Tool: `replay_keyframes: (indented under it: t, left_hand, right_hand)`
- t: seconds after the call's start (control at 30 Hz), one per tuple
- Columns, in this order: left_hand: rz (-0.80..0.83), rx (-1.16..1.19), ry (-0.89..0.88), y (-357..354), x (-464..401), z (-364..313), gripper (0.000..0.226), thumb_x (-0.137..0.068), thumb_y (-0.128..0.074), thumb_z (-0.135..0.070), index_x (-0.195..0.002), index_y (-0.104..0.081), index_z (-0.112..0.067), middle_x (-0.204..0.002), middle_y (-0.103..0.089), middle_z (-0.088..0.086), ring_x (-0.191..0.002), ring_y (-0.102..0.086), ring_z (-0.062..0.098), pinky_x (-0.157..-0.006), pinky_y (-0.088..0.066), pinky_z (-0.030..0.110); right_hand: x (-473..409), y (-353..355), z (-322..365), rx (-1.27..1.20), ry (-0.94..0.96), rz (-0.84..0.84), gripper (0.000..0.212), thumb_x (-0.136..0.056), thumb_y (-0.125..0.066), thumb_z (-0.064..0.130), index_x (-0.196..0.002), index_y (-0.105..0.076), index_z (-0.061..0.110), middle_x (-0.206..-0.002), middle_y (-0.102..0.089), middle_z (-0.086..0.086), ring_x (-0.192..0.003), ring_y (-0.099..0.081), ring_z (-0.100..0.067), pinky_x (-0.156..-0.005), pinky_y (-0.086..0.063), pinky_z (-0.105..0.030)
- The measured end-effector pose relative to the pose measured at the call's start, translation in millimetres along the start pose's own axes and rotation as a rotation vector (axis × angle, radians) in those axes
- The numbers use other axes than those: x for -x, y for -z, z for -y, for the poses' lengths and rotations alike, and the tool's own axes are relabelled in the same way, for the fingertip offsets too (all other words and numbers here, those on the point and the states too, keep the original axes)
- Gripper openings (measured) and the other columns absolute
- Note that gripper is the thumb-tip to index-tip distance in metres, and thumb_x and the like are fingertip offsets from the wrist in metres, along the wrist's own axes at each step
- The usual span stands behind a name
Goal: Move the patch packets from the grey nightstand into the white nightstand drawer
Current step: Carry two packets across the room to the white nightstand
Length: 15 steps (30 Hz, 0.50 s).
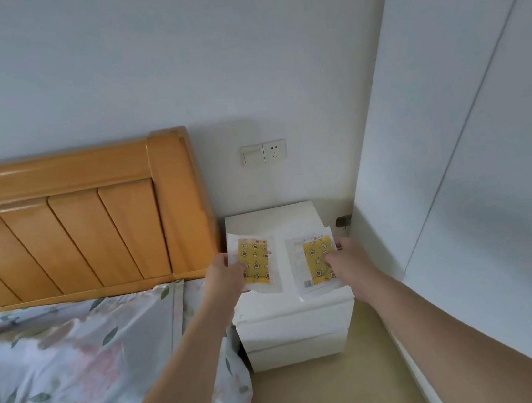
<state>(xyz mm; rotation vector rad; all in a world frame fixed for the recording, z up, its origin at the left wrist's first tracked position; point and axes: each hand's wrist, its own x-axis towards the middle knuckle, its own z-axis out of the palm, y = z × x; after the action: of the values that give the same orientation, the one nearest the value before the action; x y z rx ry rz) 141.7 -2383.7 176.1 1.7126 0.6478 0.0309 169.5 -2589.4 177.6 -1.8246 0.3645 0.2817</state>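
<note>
L hand [224, 271] & R hand [344, 257] each pinch a patch packet [255, 263] above white nightstand [293, 319]; drawers closed.

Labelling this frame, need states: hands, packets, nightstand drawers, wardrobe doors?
left hand: grips the left patch packet, above the nightstand top
right hand: grips the right patch packet, above the nightstand top
white nightstand: both drawers closed
wardrobe doors: closed
</note>
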Motion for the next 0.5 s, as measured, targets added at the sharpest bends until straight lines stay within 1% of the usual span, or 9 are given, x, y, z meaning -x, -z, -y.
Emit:
replay_keyframes:
  t: [0.07, 0.13, 0.2, 0.27, 0.33, 0.37, 0.43, 0.5]
  left_hand:
    - [-0.009, -0.002, 0.001, -24, -45, 37, 0.016, -0.099, -0.05, -0.012, -0.114, -0.053, -0.016, -0.104, -0.065, 0.002, -0.089, -0.065, 0.018, -0.064, -0.055, 0.029]
    - [-0.01, 0.008, 0.014, -51, -91, 82, 0.015, -0.099, -0.05, -0.013, -0.113, -0.054, -0.014, -0.104, -0.065, 0.004, -0.091, -0.065, 0.021, -0.068, -0.058, 0.034]
    - [-0.018, 0.051, 0.03, -79, -134, 128, 0.012, -0.098, -0.051, -0.011, -0.109, -0.055, -0.012, -0.1, -0.064, 0.005, -0.093, -0.065, 0.024, -0.073, -0.059, 0.037]
    - [-0.026, 0.08, 0.038, -104, -170, 170, 0.006, -0.097, -0.051, -0.01, -0.098, -0.056, -0.014, -0.094, -0.063, 0.004, -0.092, -0.065, 0.025, -0.076, -0.06, 0.039]
    - [-0.038, 0.053, 0.007, -126, -203, 206, 0.016, -0.096, -0.051, -0.008, -0.084, -0.053, -0.019, -0.088, -0.062, 0.001, -0.086, -0.064, 0.022, -0.079, -0.06, 0.04]
    - [-0.047, 0.035, -0.012, -134, -217, 222, 0.019, -0.095, -0.05, -0.007, -0.082, -0.052, -0.02, -0.087, -0.062, 0.001, -0.083, -0.064, 0.021, -0.078, -0.06, 0.039]
    - [-0.064, -0.015, -0.059, -147, -240, 249, 0.018, -0.096, -0.049, -0.007, -0.082, -0.055, -0.017, -0.089, -0.064, 0.002, -0.081, -0.064, 0.019, -0.072, -0.059, 0.035]
    - [-0.1, -0.061, -0.115, -156, -257, 266, 0.015, -0.095, -0.048, -0.008, -0.087, -0.058, -0.015, -0.091, -0.065, 0.002, -0.077, -0.061, 0.017, -0.058, -0.051, 0.029]
  right_hand:
    - [-51, -15, -40, 0.039, 0.009, -0.002, 0.027, -0.088, -0.044, 0.003, -0.105, -0.062, 0.014, -0.097, -0.068, -0.002, -0.089, -0.067, -0.022, -0.077, -0.055, -0.035]
    - [-102, -33, -89, 0.065, 0.018, -0.011, 0.025, -0.088, -0.044, 0.005, -0.102, -0.063, 0.015, -0.097, -0.069, -0.003, -0.088, -0.067, -0.022, -0.073, -0.054, -0.032]
    - [-149, -51, -135, 0.077, 0.034, -0.019, 0.025, -0.088, -0.043, 0.004, -0.101, -0.064, 0.012, -0.097, -0.069, -0.005, -0.086, -0.067, -0.023, -0.07, -0.051, -0.031]
    - [-192, -67, -177, 0.081, 0.07, -0.033, 0.026, -0.086, -0.042, 0.003, -0.1, -0.064, 0.007, -0.096, -0.069, -0.008, -0.079, -0.062, -0.023, -0.065, -0.044, -0.029]
    - [-232, -83, -211, 0.088, 0.123, -0.058, 0.026, -0.084, -0.041, 0.003, -0.096, -0.064, 0.006, -0.091, -0.067, -0.009, -0.074, -0.057, -0.023, -0.061, -0.04, -0.028]
    - [-249, -91, -226, 0.097, 0.154, -0.067, 0.025, -0.083, -0.042, 0.003, -0.092, -0.064, 0.007, -0.087, -0.066, -0.008, -0.073, -0.056, -0.023, -0.059, -0.038, -0.027]
    - [-275, -103, -253, 0.113, 0.216, -0.072, 0.022, -0.083, -0.042, 0.002, -0.08, -0.061, 0.011, -0.077, -0.062, -0.004, -0.068, -0.053, -0.023, -0.056, -0.035, -0.026]
    - [-293, -111, -269, 0.127, 0.271, -0.088, 0.022, -0.082, -0.043, 0.001, -0.07, -0.055, 0.015, -0.067, -0.055, -0.002, -0.062, -0.048, -0.022, -0.053, -0.031, -0.026]
